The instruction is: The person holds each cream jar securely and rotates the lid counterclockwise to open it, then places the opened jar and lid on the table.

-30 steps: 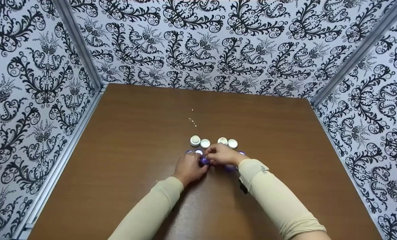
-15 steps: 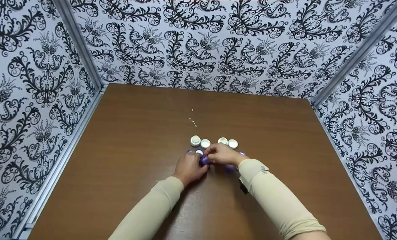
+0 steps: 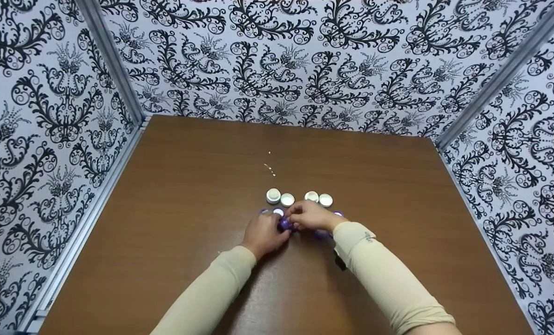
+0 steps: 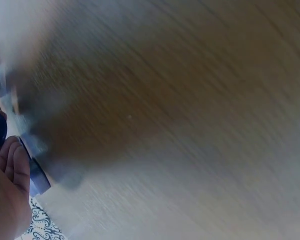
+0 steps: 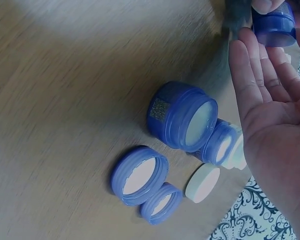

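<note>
Hands meet: left hand (image 3: pixel 264 234) and right hand (image 3: pixel 310 216) both pinch small purple plastic jar (image 3: pixel 285 224), held between them.

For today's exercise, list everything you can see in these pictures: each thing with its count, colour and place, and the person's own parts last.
White lids: four, white, in a row on the table beyond the hands.
Blue jars: two lying on their sides in the right wrist view, translucent blue, white inside, beside the right palm.
Blue lids: two, blue, lying open side up near the jars.
Small blue jar: one, blue, held between the fingertips of both hands.
Specks: a few, pale, mid-table.
Table: one, brown wood.
Walls: black-and-white patterned, on three sides.
Left hand: one, beige sleeve, at the small jar.
Right hand: one, beige sleeve, pinching the small jar.
</note>
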Demonstrator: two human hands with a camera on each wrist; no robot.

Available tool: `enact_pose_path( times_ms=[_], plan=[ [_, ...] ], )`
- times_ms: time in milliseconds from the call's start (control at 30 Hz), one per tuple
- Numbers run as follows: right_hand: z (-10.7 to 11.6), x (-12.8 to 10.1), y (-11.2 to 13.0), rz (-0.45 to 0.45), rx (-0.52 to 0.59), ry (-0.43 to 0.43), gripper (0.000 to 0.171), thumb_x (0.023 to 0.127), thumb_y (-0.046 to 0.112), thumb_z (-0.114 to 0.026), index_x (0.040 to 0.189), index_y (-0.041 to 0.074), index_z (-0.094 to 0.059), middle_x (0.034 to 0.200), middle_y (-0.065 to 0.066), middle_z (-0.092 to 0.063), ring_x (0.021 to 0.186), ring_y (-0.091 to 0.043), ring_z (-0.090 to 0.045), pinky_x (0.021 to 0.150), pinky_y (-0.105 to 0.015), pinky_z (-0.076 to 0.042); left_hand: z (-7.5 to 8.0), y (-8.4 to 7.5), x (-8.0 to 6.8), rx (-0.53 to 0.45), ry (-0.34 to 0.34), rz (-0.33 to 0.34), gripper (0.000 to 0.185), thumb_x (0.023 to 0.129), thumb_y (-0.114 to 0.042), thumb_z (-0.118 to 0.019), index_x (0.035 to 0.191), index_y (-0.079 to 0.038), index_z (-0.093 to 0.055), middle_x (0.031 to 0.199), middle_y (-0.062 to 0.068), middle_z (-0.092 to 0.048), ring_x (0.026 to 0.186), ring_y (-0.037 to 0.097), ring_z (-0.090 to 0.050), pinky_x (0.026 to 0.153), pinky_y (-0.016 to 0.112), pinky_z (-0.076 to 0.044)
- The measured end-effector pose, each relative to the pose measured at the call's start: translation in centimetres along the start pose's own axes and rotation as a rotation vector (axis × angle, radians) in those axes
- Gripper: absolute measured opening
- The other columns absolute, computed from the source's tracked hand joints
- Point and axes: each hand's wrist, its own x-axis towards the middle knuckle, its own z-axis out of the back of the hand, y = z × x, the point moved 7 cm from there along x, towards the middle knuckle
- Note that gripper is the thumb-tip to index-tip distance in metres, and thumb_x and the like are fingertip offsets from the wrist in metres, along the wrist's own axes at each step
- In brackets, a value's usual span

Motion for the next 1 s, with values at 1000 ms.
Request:
enact_pose_path(
  times_ms=[1000],
  plan=[
    [-0.01,0.0,-0.16,-0.007,0.055,0.005,0.019,0.09,0.004,-0.056,0.103,-0.007,-0.065,0.077,-0.005,-0.062,0.066,-0.013,-0.058,0.056,-0.02,-0.047,0.02,-0.21,-0.02,-0.015,0.003,-0.01,0.035,0.077,-0.041,-0.078,0.087,-0.008,-0.071,0.08,0.005,-0.067,0.073,0.026,-0.064,0.063,0.045,-0.053]
  ],
)
